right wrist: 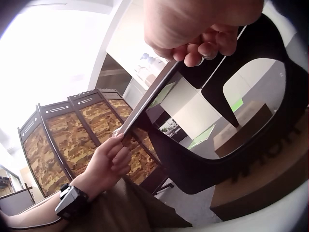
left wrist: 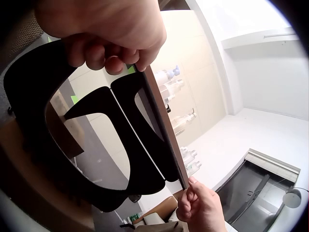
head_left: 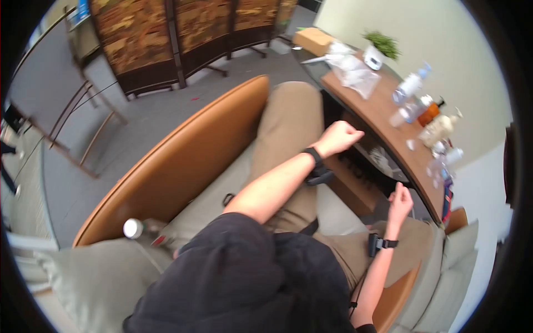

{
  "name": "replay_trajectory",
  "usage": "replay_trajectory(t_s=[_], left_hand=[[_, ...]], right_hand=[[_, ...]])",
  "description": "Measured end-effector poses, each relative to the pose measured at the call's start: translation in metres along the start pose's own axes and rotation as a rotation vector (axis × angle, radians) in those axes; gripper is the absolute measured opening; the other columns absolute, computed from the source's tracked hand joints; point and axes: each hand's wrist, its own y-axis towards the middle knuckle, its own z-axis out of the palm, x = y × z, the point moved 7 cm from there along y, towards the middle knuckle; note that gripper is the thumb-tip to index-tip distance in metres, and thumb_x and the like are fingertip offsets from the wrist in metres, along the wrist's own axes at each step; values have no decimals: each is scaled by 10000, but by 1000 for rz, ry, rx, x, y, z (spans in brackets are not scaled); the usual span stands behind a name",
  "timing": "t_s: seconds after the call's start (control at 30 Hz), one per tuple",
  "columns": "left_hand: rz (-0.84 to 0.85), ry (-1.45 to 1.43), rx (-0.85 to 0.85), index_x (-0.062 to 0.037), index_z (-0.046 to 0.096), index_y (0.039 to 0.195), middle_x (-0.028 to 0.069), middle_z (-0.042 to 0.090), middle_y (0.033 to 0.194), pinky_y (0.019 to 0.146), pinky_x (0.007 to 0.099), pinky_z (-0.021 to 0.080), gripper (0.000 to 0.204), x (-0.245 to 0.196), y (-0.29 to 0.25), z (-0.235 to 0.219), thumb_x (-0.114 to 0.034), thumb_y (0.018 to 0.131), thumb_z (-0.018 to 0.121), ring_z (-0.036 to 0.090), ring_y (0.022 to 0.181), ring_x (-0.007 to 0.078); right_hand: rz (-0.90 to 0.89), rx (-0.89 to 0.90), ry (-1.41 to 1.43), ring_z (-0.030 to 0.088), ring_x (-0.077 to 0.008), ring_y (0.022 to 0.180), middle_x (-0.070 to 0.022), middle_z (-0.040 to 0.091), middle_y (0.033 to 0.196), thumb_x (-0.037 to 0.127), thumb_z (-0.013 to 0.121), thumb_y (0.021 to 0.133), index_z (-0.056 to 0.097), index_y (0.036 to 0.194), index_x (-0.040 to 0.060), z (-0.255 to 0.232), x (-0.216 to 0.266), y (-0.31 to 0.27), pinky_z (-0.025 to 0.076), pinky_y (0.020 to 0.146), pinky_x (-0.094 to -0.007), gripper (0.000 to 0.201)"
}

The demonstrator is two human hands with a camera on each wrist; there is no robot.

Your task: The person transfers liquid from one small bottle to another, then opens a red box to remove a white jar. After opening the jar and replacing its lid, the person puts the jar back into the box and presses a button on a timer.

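Observation:
My left hand (head_left: 337, 139) (left wrist: 104, 34) has its fingers curled at the brown-edged rim of a dark panel (left wrist: 36, 96) with glossy, cut-out-like openings. At the other end of that rim, my right hand (head_left: 401, 205) (right wrist: 203, 24) pinches with thumb and curled fingers. The panel stands over my lap, between me and a brown tabletop (head_left: 355, 105). In the right wrist view the left hand (right wrist: 108, 162) holds the rim's near corner; the left wrist view shows the right hand (left wrist: 200, 208) at the far corner. Some fingertips are hidden behind the rim.
Pump bottles (head_left: 410, 86), a potted plant (head_left: 375, 55), a clear plastic bag (head_left: 355, 75) and a cardboard box (head_left: 313, 41) stand along the tabletop. A bottle (head_left: 136, 228) lies beside me on the tan chair (head_left: 183, 161). A folding screen (head_left: 136, 41) stands beyond.

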Motion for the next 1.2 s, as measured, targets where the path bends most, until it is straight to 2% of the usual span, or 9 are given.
replay_trajectory(t_s=[0.17,0.3,0.43,0.67,0.8,1.07,1.1,1.17,1.2], left_hand=[[-88,36,20,0,677,653,71,608,540,545,385,491,577,13,-2,4,-410,1058,710,594,499,156],[-96,73,46,-83,568,553,-7,538,515,508,343,408,655,8,-4,12,-438,1092,680,502,506,77],[52,85,55,-16,421,651,40,270,614,539,438,308,628,-19,-12,20,-383,1084,690,293,603,122],[128,54,-77,29,592,694,176,503,576,550,472,419,505,-49,0,33,-327,1040,685,441,510,207],[235,-15,-146,67,595,712,268,537,643,555,497,420,456,-60,2,56,-265,1006,699,525,504,372],[603,50,-58,21,578,606,240,556,614,554,531,398,426,-197,19,63,-193,949,713,559,601,469],[656,73,-69,12,574,590,231,552,604,560,536,394,423,-214,30,64,-181,941,711,556,607,468],[750,165,14,1,566,573,215,547,594,561,532,392,424,-252,52,64,-173,933,708,552,604,462],[848,210,64,-10,557,557,199,542,583,563,527,389,425,-270,62,64,-164,925,705,547,601,456]], right_hand=[[17,-1,24,425,-27,572,59,499,616,284,667,1167,525,722,99,-5,1,-5,290,534,-261,502],[58,-3,29,443,-32,593,60,497,629,266,684,1157,509,729,116,-7,3,-8,334,555,-252,486],[-65,-49,-13,432,-37,619,67,456,684,287,653,1173,545,784,122,-12,20,1,329,557,-258,436],[-109,-36,65,362,-1,622,57,513,776,231,520,1220,584,979,110,-33,37,55,252,546,-208,277],[-148,33,54,363,-3,626,60,493,834,273,504,1230,593,1067,114,-24,78,85,275,534,-197,245],[-328,77,42,437,-82,878,15,477,1015,218,489,1226,607,1141,56,-76,116,173,356,733,-221,217],[-289,-199,152,437,-94,884,12,473,1031,219,492,1223,574,1125,51,-81,99,186,355,752,-232,211],[-1098,-383,-659,424,-98,886,9,460,1043,183,484,1209,561,1124,53,-57,191,159,338,767,-243,173],[-1065,-414,-653,424,-98,886,9,460,1043,183,484,1209,561,1124,53,-58,186,160,338,767,-243,173]])
